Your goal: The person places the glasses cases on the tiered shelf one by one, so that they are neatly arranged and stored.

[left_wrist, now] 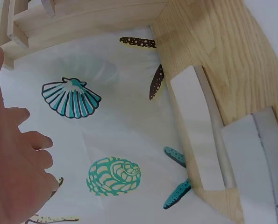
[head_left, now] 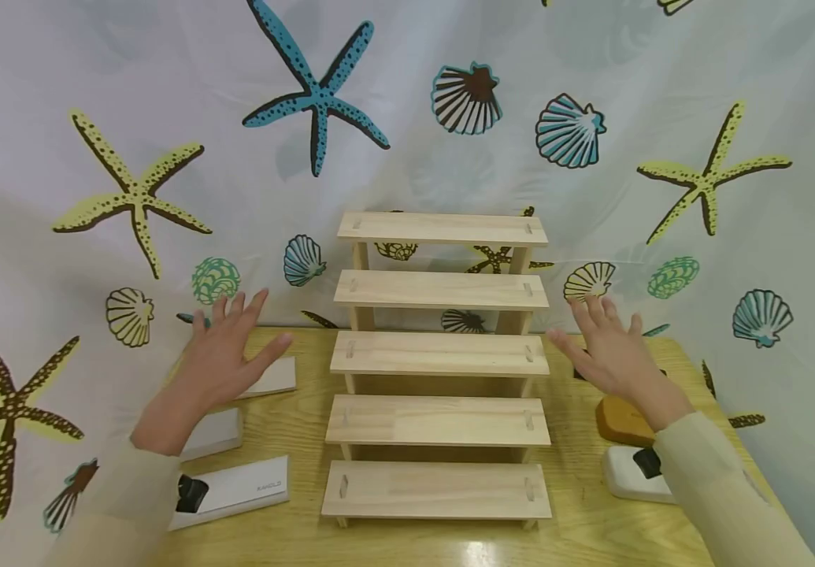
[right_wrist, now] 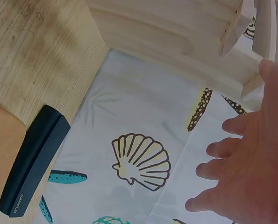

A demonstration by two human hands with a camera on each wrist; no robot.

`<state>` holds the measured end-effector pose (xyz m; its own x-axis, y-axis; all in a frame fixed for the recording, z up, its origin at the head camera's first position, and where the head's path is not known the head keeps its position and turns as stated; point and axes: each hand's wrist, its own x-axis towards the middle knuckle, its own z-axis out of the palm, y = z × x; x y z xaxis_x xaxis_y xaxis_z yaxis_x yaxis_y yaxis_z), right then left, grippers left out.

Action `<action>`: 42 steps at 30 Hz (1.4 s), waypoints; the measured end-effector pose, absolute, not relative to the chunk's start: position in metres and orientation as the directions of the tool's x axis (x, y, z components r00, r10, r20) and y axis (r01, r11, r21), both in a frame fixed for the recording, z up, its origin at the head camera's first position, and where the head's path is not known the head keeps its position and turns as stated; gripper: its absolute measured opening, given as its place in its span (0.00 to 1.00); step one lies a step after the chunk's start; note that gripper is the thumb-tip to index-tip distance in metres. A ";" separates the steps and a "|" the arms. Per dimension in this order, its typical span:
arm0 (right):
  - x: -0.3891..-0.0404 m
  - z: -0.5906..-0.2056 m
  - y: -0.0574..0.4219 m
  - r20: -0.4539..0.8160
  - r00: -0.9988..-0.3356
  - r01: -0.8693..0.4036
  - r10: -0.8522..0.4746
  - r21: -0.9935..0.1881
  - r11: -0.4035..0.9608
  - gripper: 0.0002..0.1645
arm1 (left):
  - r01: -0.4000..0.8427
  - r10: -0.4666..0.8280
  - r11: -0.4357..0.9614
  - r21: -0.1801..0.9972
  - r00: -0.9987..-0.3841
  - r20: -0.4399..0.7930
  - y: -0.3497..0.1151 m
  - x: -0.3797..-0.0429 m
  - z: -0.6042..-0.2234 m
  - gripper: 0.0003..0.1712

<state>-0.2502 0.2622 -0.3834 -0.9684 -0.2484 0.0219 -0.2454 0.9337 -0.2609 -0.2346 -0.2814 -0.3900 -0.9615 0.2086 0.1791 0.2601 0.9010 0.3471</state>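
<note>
Spread and holding nothing, the left hand (head_left: 221, 358) and right hand (head_left: 613, 354) are hovering near the stepped wooden stand (head_left: 438, 354), which is standing between them, probably feeling light and stiff, its side uprights (head_left: 361, 319) likely offering firmer holds than its projecting shelf boards (head_left: 442, 290).

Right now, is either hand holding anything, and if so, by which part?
Nothing is held: the left hand and right hand are spread and empty, on either side of the shelf.

Right one of the hands (right_wrist: 248, 163) near a wooden rack (right_wrist: 162, 32), a dark case (right_wrist: 33, 161) beside a tan case (right_wrist: 4, 144)
</note>
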 end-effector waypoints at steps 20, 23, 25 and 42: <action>-0.217 -0.399 0.235 0.066 -0.927 -0.371 -0.370 -0.310 0.875 0.51 | 0.233 0.015 0.790 0.567 -0.932 0.361 -0.334 -0.166 -0.442 0.33; -0.217 -0.403 0.233 0.075 -0.922 -0.385 -0.381 -0.312 0.869 0.49 | 0.218 -0.036 0.753 0.621 -0.929 0.369 -0.340 -0.157 -0.449 0.29; -0.217 -0.406 0.232 0.080 -0.918 -0.394 -0.389 -0.310 0.865 0.48 | 0.191 -0.056 0.718 0.670 -0.943 0.329 -0.345 -0.152 -0.454 0.27; -0.217 -0.413 0.230 0.083 -0.903 -0.424 -0.422 -0.330 0.843 0.45 | -0.179 -0.106 0.642 0.745 -0.984 -0.145 -0.375 -0.122 -0.488 0.44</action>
<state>-0.2171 0.2297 -0.4128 -0.9029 -0.4218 0.0826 -0.4241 0.8433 -0.3302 -0.1218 -0.3751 -0.4880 -0.9837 -0.1058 -0.1453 -0.1792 0.6420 0.7455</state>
